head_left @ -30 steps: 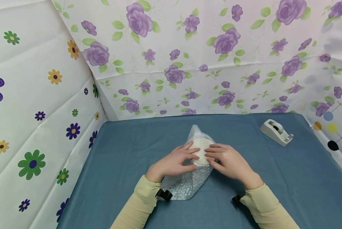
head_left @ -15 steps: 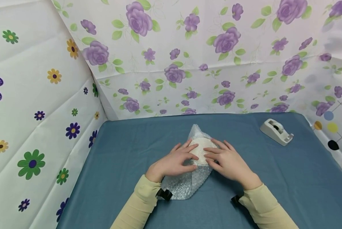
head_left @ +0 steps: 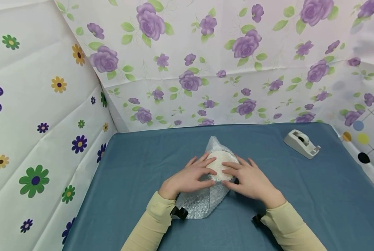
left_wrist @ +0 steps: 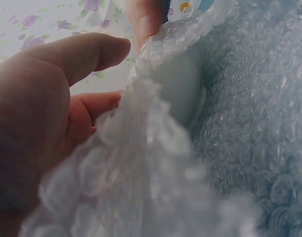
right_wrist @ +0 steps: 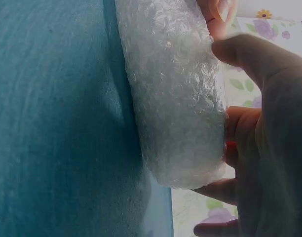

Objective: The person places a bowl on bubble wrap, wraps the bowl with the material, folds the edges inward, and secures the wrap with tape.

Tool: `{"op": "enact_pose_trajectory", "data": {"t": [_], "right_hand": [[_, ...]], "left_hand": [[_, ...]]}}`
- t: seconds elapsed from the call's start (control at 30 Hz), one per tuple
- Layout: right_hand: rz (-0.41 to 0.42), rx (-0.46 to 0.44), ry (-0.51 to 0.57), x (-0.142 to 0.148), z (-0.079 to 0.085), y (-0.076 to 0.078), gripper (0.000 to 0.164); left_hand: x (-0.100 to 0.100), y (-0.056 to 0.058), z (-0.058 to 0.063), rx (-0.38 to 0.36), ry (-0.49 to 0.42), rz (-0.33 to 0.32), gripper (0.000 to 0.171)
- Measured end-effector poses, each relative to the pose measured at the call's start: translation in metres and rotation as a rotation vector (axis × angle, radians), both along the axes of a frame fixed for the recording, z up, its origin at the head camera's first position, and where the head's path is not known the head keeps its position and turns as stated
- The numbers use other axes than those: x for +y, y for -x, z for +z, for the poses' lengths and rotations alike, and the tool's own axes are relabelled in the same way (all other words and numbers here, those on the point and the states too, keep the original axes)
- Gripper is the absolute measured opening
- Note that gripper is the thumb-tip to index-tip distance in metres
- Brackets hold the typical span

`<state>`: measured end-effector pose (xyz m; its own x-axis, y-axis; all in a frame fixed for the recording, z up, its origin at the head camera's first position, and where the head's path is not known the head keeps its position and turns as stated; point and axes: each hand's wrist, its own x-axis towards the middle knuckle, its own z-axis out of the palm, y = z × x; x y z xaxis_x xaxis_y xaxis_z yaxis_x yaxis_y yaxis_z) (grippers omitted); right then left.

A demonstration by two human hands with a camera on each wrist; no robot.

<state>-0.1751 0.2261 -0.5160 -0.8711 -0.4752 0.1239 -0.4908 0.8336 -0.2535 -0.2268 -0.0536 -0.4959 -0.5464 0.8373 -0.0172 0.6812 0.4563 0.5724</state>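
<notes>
A round, cream-coloured object (head_left: 222,162), dish-like in outline, sits in a sheet of bubble wrap (head_left: 199,204) in the middle of the table. My left hand (head_left: 188,178) lies at its left side, with relaxed, spread fingers touching its top. Opposite it, my right hand (head_left: 254,179) rests its fingertips on the top and right edge, thumb at the near rim. In the left wrist view, the object's smooth, pale curved side (left_wrist: 178,86) shows under a raised fold of wrap. The right wrist view shows bubble wrap (right_wrist: 175,108) covering its side.
A white tape dispenser (head_left: 302,144) stands at the back right of the blue-covered table (head_left: 137,167). Flower-patterned sheets (head_left: 171,66) hang behind the table and on the left. A loose tail of wrap reaches toward the left forearm.
My right hand's fingers have spread apart and shifted out toward the object's right edge, and its thumb has moved down to the near rim. My left hand has hardly moved.
</notes>
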Motion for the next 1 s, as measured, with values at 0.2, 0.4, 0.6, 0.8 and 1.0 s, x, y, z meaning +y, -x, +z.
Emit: {"op": "enact_pose_trajectory", "data": {"t": [0.2,0.4,0.6,0.8,1.0], "right_hand": [[0.014,-0.013,-0.008,-0.001,0.002,0.000,0.061],[-0.002,0.008,-0.010,-0.004,0.000,0.001,0.059],[-0.053,0.028,0.004,-0.008,-0.002,-0.001,0.059],[-0.074,0.094,0.016,-0.015,-0.004,-0.004,0.055],[-0.065,0.126,0.020,-0.022,-0.007,-0.003,0.053]], "left_hand": [[-0.001,0.000,0.001,-0.003,0.004,0.002,0.046],[-0.005,0.001,0.003,-0.026,0.008,0.025,0.052],[-0.009,0.002,0.005,-0.069,-0.019,0.053,0.064],[-0.018,0.003,0.007,-0.090,-0.064,0.134,0.070],[-0.042,0.002,0.009,-0.134,-0.090,0.330,0.068]]}}
